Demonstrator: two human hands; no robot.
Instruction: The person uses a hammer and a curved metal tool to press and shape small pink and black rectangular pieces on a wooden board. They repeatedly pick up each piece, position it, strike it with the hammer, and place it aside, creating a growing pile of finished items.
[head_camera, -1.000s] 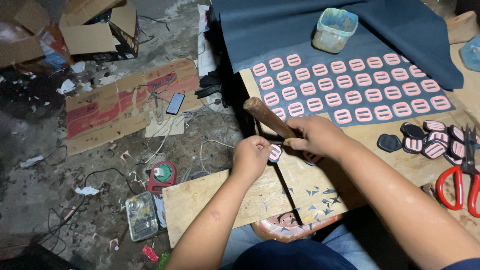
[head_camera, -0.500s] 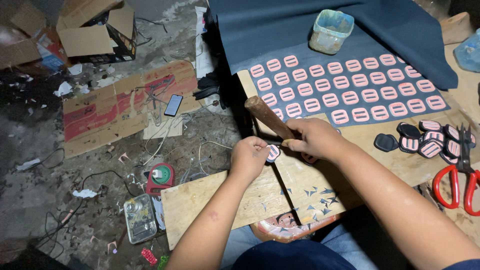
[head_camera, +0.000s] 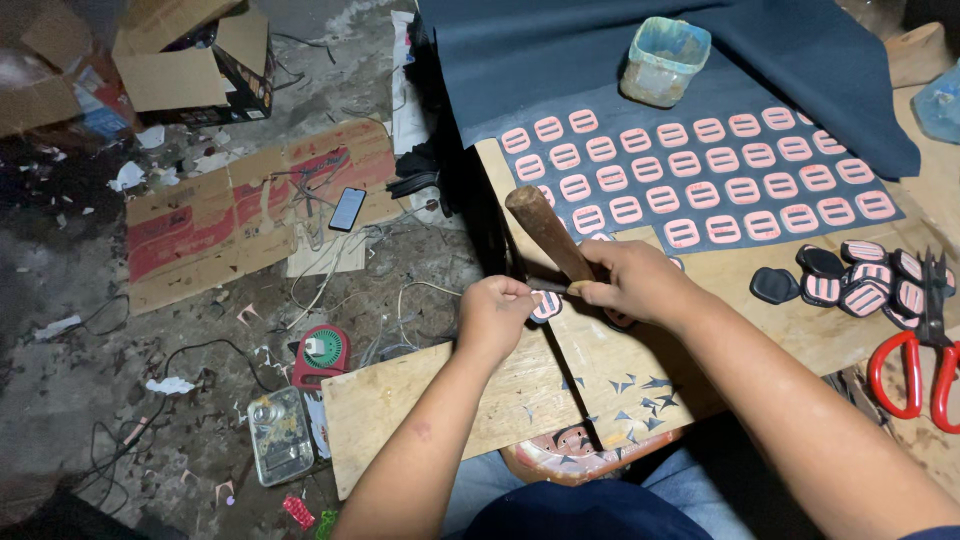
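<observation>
My left hand (head_camera: 497, 312) pinches a small pink-and-black cut-out patch (head_camera: 546, 306) against a wooden board (head_camera: 440, 400) lying across my lap. My right hand (head_camera: 633, 282) grips a tool with a thick wooden handle (head_camera: 545, 232) that slants up to the left; its working end rests by the patch. Small dark offcuts (head_camera: 625, 385) lie scattered on the board below my hands. Rows of pink patches (head_camera: 700, 185) sit on a dark blue sheet (head_camera: 600, 60) on the table beyond.
Red-handled scissors (head_camera: 915, 365) and a pile of cut black-backed patches (head_camera: 860, 280) lie at the right. A pale plastic tub (head_camera: 664, 60) stands on the blue sheet. The floor at left holds flattened cardboard (head_camera: 240, 205), a phone (head_camera: 347, 208), cables, a small red fan (head_camera: 322, 352).
My hands and the tool have stayed nearly in place over the board; only the view has shifted slightly.
</observation>
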